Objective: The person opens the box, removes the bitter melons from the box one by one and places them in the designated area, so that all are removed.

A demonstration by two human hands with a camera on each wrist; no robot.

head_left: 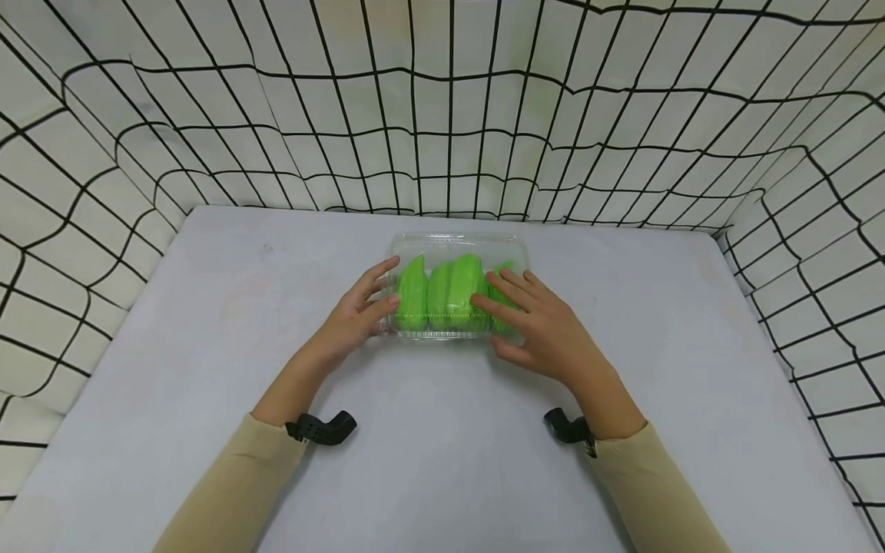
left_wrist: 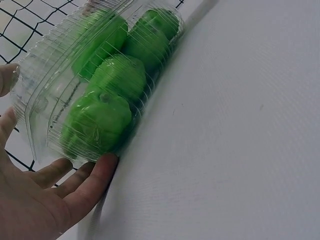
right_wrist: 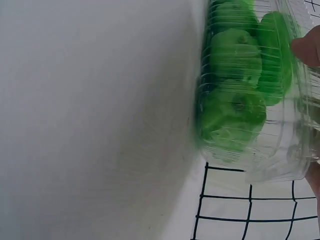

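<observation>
A clear plastic clamshell container (head_left: 456,336) lies on the table in front of both hands. Inside it sit several bright green, lengthwise-ribbed pieces of produce (head_left: 465,288); their rounded ends (left_wrist: 102,120) show through the ridged wall in the left wrist view. My left hand (head_left: 349,319) is at the container's left end, its fingers fairly straight and their tips (left_wrist: 107,162) at the low end wall. Over the right part of the lid spreads my right hand (head_left: 542,326), fingers extended, one fingertip (right_wrist: 306,49) at the upper edge in the right wrist view.
The white tabletop (head_left: 429,468) extends around the container. Black wire grid (head_left: 449,134) stands behind the table, with more at the left and right sides. Dark camera mounts (head_left: 325,428) sit at both wrists, just beyond the beige sleeves (head_left: 231,488).
</observation>
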